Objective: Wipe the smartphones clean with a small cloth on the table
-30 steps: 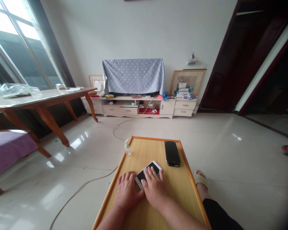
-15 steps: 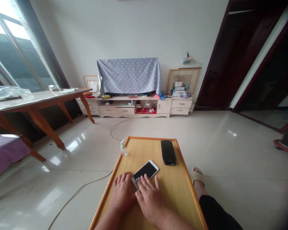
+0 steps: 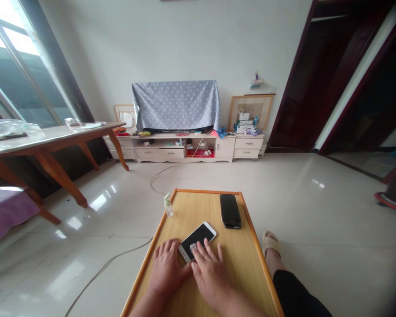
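A white smartphone (image 3: 198,241) lies tilted across the wooden board (image 3: 240,268), its dark screen facing up. My right hand (image 3: 211,275) rests with spread fingertips on the lower screen. My left hand (image 3: 167,268) lies flat beside the phone, fingertips at its lower left edge. Neither hand grips it. Farther up the board sits a black smartphone (image 3: 230,211), apart from both hands. A small clear pump bottle (image 3: 167,206) stands near the board's far left corner.
A pale cable (image 3: 112,257) runs across the tiled floor left of the board. My sandalled foot (image 3: 271,248) and black trouser leg lie to its right. A wooden table (image 3: 53,136) stands at left, with a white cabinet (image 3: 181,152) against the far wall.
My hands have slid back toward me, uncovering more of the white phone's screen. The phone has turned slightly. The whole view has shifted a little.
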Available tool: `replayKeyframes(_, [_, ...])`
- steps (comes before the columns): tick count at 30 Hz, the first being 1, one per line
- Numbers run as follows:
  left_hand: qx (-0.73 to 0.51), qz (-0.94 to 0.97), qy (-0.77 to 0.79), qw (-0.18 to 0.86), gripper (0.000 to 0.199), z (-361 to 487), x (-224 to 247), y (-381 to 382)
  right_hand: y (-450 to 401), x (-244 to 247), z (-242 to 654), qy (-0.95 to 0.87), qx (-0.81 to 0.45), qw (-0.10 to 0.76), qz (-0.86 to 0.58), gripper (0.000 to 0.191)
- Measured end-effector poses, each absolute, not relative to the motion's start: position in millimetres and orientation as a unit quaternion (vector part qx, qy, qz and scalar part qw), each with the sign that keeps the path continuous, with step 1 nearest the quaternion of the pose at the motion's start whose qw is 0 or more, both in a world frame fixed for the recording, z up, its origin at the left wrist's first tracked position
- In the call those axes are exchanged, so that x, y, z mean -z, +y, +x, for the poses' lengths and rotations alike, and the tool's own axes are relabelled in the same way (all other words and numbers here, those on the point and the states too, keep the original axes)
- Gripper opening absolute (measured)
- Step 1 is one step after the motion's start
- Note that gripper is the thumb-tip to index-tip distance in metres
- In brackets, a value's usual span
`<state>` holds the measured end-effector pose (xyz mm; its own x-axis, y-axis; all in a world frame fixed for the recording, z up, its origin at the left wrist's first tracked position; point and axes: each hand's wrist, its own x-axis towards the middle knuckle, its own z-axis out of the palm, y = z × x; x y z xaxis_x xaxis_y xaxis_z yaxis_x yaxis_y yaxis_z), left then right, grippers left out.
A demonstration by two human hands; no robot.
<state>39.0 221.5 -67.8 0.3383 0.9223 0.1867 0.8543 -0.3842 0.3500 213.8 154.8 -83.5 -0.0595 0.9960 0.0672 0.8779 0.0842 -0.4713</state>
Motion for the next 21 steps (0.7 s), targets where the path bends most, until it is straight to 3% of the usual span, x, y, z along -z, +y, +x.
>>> replayKeyframes(6, [-0.181, 0.815, 0.543, 0.086, 0.052, 38, 70, 220, 173, 79, 233, -0.628, -0.116, 0.161, -0.752, 0.055])
replayKeyframes(12, [-0.181, 0.813, 0.545, 0.095, 0.051, 37, 72, 222, 153, 79, 217, -0.716, -0.154, 0.186, -0.655, 0.053])
replayKeyframes(18, [-0.18, 0.815, 0.544, 0.084, 0.052, 38, 72, 221, 172, 78, 233, -0.625, -0.112, 0.151, -0.757, 0.055])
replayKeyframes(21, [-0.183, 0.811, 0.549, 0.089, 0.052, 38, 70, 221, 166, 80, 224, -0.666, -0.137, 0.167, -0.714, 0.057])
